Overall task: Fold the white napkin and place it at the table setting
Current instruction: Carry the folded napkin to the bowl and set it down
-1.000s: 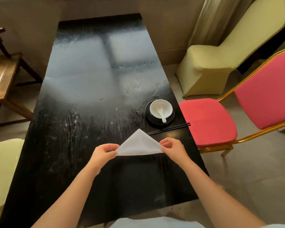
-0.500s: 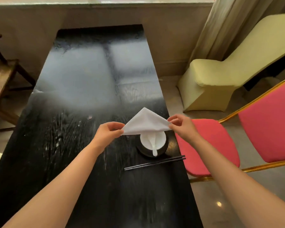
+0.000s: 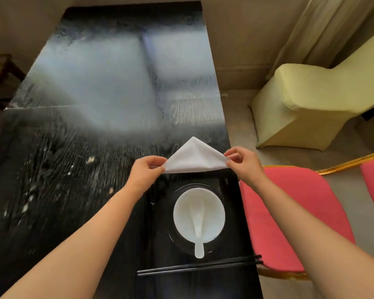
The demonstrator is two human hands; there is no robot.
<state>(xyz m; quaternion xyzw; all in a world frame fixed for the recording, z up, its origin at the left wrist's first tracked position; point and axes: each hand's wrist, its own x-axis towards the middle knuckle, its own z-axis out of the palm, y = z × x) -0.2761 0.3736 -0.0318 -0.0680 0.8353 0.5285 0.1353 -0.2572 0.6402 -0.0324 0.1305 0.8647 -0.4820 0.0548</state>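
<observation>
Napkin (image 3: 194,157), pinched at its corners by left hand (image 3: 146,172) and right hand (image 3: 243,164), should land flat beyond the bowl (image 3: 199,214).

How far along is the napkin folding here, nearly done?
Folding looks done: the white napkin is already a triangle. In hand: the left hand and right hand each pinch a corner, holding it beyond the white bowl and black plate. Left: setting it down and letting go.
</observation>
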